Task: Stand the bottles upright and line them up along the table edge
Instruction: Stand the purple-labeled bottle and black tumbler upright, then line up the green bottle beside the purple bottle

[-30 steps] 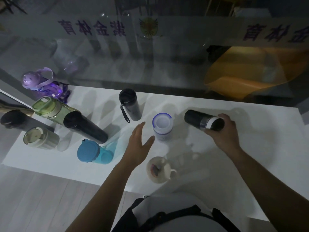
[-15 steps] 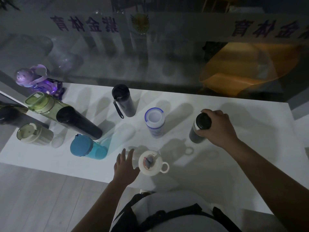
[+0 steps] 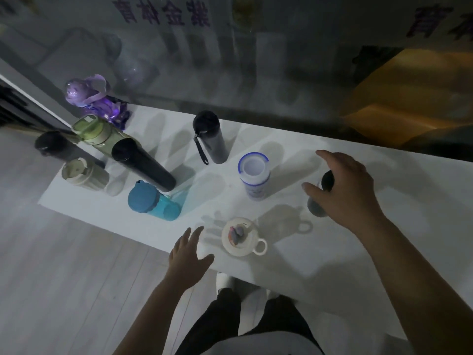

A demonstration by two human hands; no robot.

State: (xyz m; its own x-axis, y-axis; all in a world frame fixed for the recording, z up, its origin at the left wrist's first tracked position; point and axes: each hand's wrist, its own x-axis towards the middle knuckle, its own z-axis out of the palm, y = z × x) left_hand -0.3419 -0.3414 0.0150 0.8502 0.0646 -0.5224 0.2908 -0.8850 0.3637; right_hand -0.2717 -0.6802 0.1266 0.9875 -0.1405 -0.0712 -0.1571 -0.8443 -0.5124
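Observation:
A white table point(image 3: 332, 254) carries several upright bottles. At the right stands a dark bottle with a silver band point(image 3: 316, 209). My right hand point(image 3: 343, 188) hovers over its cap with fingers spread. My left hand point(image 3: 189, 252) is open at the near table edge, just left of a white bottle with a ring lid point(image 3: 240, 237). A white bottle with a blue rim point(image 3: 254, 178) and a black bottle with a strap point(image 3: 210, 140) stand mid-table. At the left are a blue bottle point(image 3: 151, 203), a tall black bottle point(image 3: 143, 162), a green one point(image 3: 99, 134), a purple one point(image 3: 84, 96), a beige one point(image 3: 82, 172) and a black one point(image 3: 53, 146).
A glass wall with lettering point(image 3: 166, 11) runs along the table's far edge. Grey plank floor point(image 3: 64, 278) lies left of and below the table. My legs and white shoes point(image 3: 225, 280) are at the near edge. The table's right part is bare.
My right hand tipped the dark silver-banded bottle from lying to upright, and its fingers have spread off the cap. My left hand drew back from mid-table to the near edge.

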